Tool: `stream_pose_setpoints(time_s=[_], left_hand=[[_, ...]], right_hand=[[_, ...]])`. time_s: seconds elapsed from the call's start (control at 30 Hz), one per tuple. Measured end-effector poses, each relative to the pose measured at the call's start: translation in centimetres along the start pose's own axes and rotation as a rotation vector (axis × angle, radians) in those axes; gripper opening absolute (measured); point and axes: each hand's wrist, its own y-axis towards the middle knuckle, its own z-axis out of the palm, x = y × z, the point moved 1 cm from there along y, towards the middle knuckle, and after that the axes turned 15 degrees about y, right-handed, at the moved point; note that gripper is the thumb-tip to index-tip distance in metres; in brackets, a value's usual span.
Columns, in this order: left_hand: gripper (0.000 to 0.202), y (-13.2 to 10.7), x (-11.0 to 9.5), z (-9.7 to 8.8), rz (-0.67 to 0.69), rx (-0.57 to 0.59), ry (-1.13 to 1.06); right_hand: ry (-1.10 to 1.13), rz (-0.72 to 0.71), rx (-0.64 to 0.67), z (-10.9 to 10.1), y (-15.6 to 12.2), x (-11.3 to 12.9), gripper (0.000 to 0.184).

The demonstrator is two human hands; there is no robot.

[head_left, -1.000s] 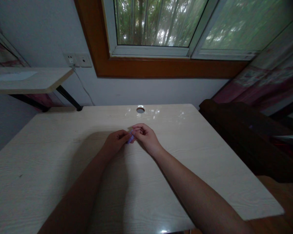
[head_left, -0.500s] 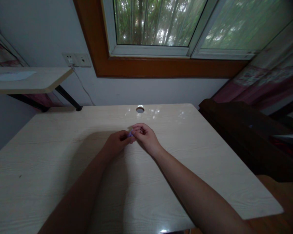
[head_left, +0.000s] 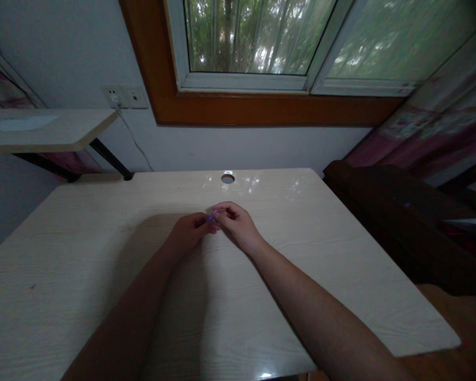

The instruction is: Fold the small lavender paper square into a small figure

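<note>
A small purple object [head_left: 211, 217] is pinched between my two hands above the middle of the pale wood-grain desk [head_left: 301, 254]. My left hand [head_left: 189, 230] closes on it from the left, thumb and forefinger together. From the right, my right hand [head_left: 236, 222] grips it between thumb and fingertips. The fingers cover most of the object, so its kind does not show.
A round cable hole [head_left: 227, 179] lies near the desk's back edge. At the left, a raised shelf [head_left: 75, 138] stands on black legs, with a cable [head_left: 135, 138] hanging from a wall socket [head_left: 124, 98]. Dark wooden furniture [head_left: 381, 222] is at the right.
My hands have shifted very slightly to the left, both still pinching the purple object. Everything else stays in place.
</note>
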Motion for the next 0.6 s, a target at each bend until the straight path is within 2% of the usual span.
stream_pose_setpoints(time_s=[0.37,0.6], left_hand=[[0.027,0.13,0.56,0.26,-0.001,0.052,-0.200],[0.034,0.08,0.65,0.14,0.018,0.058,-0.172]], right_hand=[[-0.009,-0.004,-0.015,0.52,-0.31,0.68,0.022],[-0.043,-0.011,-0.020,0.04,-0.07,-0.04,0.025]])
